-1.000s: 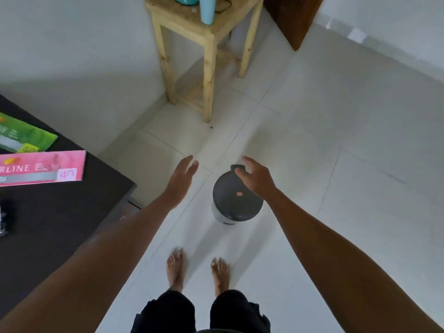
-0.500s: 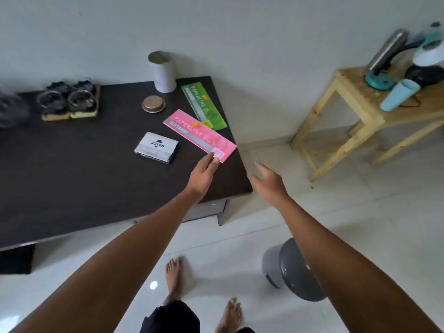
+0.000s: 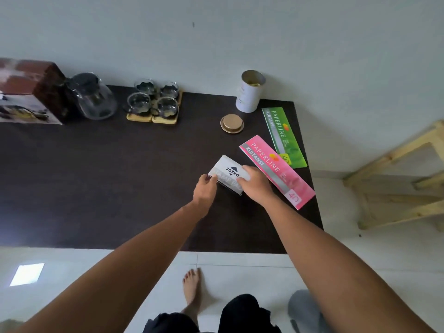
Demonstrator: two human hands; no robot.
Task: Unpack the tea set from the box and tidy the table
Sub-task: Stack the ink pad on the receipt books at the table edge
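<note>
Gripping the white Joyko stamp pad box from both ends, the left hand pinches its near-left corner while the right hand lies over its right side with fingers curled on top; half a second ago both hands were open and merely reaching over the table edge, so the tidying step has moved on to this box. Just right of the box lies the pink receipt book, with the green receipt book beyond that; farther back from the box sit the gold lid and the open white tin. Well left of the box along the wall stand the four glass cups on wooden coasters, the glass teapot and the tea set box; unpacking looks finished, leaving loose items on the dark table to clear.
</note>
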